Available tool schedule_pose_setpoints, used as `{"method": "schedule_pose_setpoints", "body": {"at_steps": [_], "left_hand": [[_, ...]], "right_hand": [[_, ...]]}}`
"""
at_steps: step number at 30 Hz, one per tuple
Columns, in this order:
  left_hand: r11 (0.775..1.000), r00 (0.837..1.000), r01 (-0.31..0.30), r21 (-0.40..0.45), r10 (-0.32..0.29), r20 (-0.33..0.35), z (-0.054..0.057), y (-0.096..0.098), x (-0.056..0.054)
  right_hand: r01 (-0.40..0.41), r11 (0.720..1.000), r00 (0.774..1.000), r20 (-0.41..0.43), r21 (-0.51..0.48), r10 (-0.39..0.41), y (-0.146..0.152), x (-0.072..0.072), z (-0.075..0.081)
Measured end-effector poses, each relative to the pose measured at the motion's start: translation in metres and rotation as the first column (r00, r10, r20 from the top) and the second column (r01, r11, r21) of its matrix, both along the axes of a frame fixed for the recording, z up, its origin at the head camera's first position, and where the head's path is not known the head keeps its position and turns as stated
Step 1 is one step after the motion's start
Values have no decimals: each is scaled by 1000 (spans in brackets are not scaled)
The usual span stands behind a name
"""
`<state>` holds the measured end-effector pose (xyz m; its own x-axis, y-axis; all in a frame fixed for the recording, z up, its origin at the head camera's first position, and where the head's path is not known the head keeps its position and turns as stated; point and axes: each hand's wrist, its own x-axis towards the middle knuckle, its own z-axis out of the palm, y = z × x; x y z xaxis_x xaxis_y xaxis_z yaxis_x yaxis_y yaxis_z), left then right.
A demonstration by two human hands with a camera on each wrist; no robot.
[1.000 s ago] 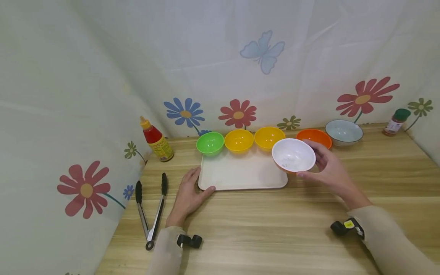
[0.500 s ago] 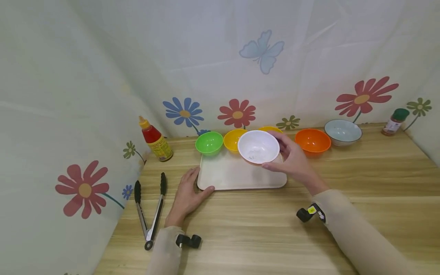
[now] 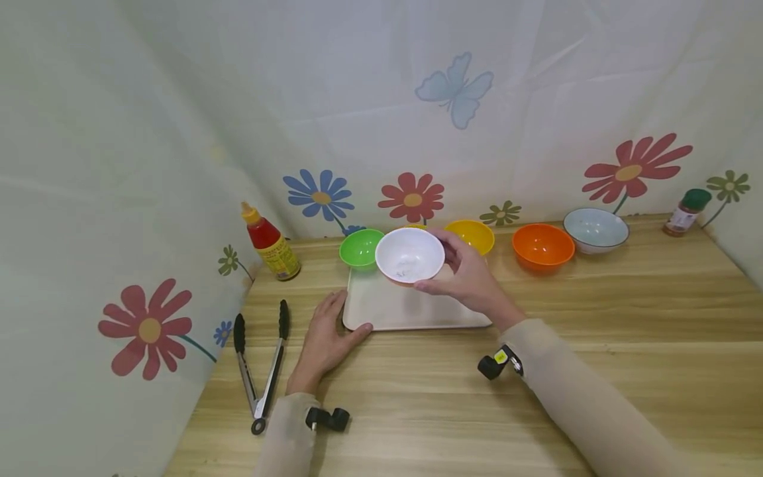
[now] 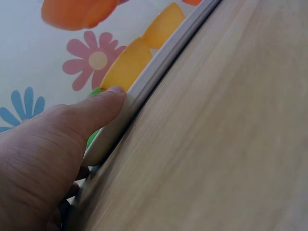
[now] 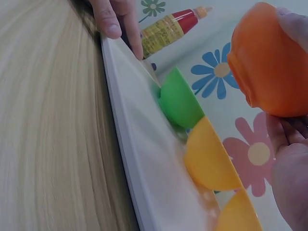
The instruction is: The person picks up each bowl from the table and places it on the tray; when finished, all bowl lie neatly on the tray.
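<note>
In the head view my right hand (image 3: 471, 277) holds a bowl (image 3: 410, 255), white inside and orange outside, up over the tray (image 3: 381, 311). Thumb and fingers grip opposite parts of its side, as the orange outer wall (image 5: 269, 62) shows in the right wrist view. My left hand (image 3: 326, 341) rests at the tray's front left corner, thumb on the rim (image 4: 139, 84) and fingers along the left side. Along the tray's back stand a green bowl (image 3: 357, 250), a yellow bowl (image 5: 211, 156) partly hidden behind the held one in the head view, and another yellow bowl (image 3: 473, 235).
Right of the tray stand an orange bowl (image 3: 543, 247), a pale blue bowl (image 3: 596, 230) and a green-capped jar (image 3: 685, 212). Left of it are a red sauce bottle (image 3: 271, 244) and spread tongs (image 3: 261, 371). A flowered curtain (image 3: 357, 119) hangs behind the wooden table (image 3: 405, 411).
My right hand has carried the white-and-orange bowl leftward, from the tray's right end to over its middle left, uncovering the orange bowl. The left hand stays at the tray corner.
</note>
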<state>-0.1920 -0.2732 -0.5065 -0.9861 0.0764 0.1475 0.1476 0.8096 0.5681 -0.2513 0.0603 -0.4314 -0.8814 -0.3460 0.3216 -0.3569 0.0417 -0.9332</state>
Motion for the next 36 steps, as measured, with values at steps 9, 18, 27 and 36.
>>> {"method": "schedule_pose_setpoints", "body": {"at_steps": [9,18,27,36], "left_hand": [[1000,1000,0,-8,0,0,0,-2,1],[1000,999,18,-7,-18,-27,2,-2,0],[999,997,40,-4,-40,-73,0,-1,-1],[998,995,48,27,-46,-87,1,-3,-1]], "right_hand": [[-38,999,999,19,-9,38,-29,-3,-7],[-85,996,995,56,-20,86,-54,-5,-17],[-106,994,992,74,-4,106,-69,-4,-33],[-111,991,991,83,67,106,-77,-3,-46]]}}
